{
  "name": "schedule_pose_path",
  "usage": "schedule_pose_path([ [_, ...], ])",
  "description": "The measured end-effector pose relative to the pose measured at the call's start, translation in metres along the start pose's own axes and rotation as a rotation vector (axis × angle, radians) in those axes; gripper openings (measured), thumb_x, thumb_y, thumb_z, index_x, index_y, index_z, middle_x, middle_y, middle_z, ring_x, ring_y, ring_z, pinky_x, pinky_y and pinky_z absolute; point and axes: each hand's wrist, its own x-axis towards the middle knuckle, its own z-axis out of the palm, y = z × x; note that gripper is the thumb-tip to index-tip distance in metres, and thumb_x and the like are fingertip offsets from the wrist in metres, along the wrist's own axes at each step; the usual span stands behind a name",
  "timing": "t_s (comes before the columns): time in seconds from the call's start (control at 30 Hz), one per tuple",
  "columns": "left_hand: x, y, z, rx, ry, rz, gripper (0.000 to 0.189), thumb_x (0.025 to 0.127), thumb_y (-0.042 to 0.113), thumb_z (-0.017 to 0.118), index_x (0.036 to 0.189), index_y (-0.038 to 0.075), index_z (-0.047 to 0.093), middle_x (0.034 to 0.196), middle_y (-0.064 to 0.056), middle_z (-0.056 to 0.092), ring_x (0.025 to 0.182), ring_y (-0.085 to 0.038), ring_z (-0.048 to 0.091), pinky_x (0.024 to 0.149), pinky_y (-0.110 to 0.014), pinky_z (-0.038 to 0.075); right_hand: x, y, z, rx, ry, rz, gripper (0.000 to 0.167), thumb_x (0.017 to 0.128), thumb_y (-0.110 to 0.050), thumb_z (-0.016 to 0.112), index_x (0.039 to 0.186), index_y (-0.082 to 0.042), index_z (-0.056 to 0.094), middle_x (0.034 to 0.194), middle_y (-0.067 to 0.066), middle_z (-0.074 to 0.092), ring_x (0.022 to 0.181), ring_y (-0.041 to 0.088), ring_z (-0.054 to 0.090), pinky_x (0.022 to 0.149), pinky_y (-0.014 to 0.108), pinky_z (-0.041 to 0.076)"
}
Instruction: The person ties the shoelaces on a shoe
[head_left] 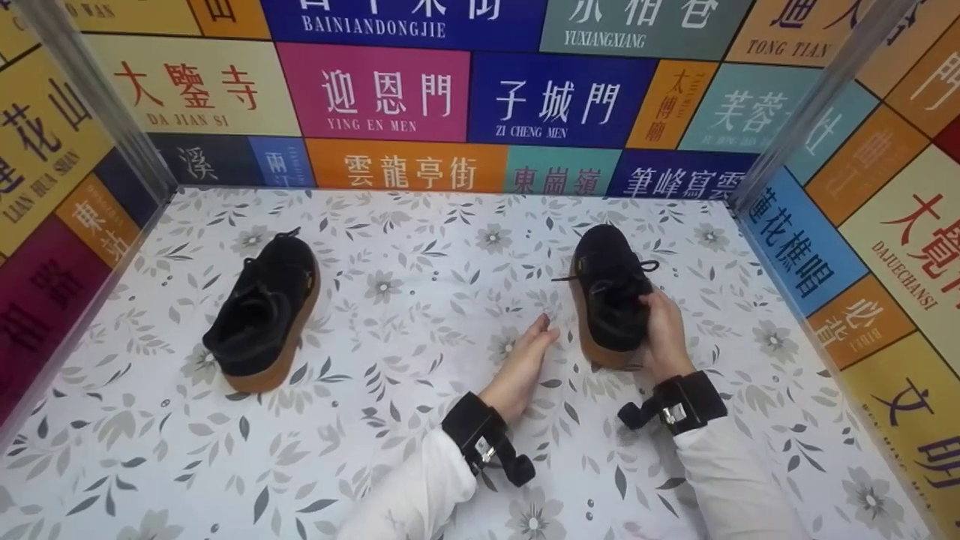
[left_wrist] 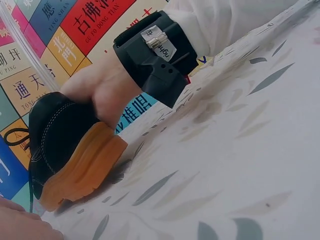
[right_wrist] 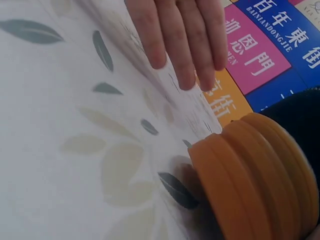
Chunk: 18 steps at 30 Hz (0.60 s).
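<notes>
Two black lace-up shoes with tan soles are spread apart on the surface. At the right lies one shoe (head_left: pixel 606 262), toe pointing away from me. My right hand (head_left: pixel 666 334) grips this shoe by its collar on the right side, part of the fingers hidden by the upper. To the left of the same shoe is my left hand (head_left: pixel 519 369), fingers straight and holding nothing. Those straight fingers (right_wrist: pixel 182 47) also show in the right wrist view, apart from the tan sole (right_wrist: pixel 250 175). The other shoe (head_left: pixel 281 262) rests at the left, untouched by either hand.
A white cloth (head_left: pixel 420 315) with grey leaves and flowers covers the surface. Colourful panels (head_left: pixel 375 94) with Chinese characters stand at the back and both sides. Clear upright posts (head_left: pixel 817 97) mark the back corners. Both wrists wear black straps (head_left: pixel 690 401).
</notes>
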Motion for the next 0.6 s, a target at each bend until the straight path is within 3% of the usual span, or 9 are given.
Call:
schedule_pose_path([
  [0.17,0.0,-0.003,-0.002,-0.02,0.01,-0.014,0.068,0.103,0.03,0.045,0.16,0.003,0.019,0.17,-0.012,0.015,0.158,-0.029,0.009,0.129,-0.043,0.007,0.016,-0.007,-0.007,-0.031,0.006,-0.027,0.028,0.099,-0.004,0.036,0.108,-0.014,0.06,0.136,-0.002,0.049,0.134,0.011,0.042,0.112,0.019,0.037],
  [0.33,-0.001,-0.004,-0.006,-0.042,0.026,-0.013,0.069,0.103,0.031,0.046,0.16,0.002,0.019,0.17,-0.012,0.015,0.158,-0.029,0.01,0.129,-0.043,0.008,0.025,-0.011,-0.013,-0.037,0.004,-0.016,0.031,0.1,-0.003,0.037,0.086,-0.017,0.061,0.117,-0.005,0.054,0.117,0.009,0.049,0.098,0.017,0.044],
  [0.43,-0.001,-0.005,-0.006,-0.032,0.031,-0.011,0.069,0.103,0.032,0.046,0.16,0.003,0.021,0.169,-0.012,0.016,0.158,-0.029,0.011,0.129,-0.044,0.009,0.027,-0.013,-0.017,0.003,-0.009,0.018,0.031,0.101,-0.003,0.037,0.086,-0.017,0.061,0.108,-0.008,0.055,0.106,0.006,0.052,0.091,0.016,0.047],
  [0.6,0.0,-0.007,-0.007,-0.02,0.041,-0.009,0.068,0.103,0.033,0.046,0.159,0.004,0.024,0.169,-0.011,0.019,0.158,-0.029,0.012,0.129,-0.043,0.01,0.03,-0.015,-0.019,0.036,-0.011,0.055,0.028,0.102,-0.005,0.038,0.091,-0.015,0.062,0.103,-0.008,0.058,0.1,0.005,0.055,0.087,0.015,0.049],
])
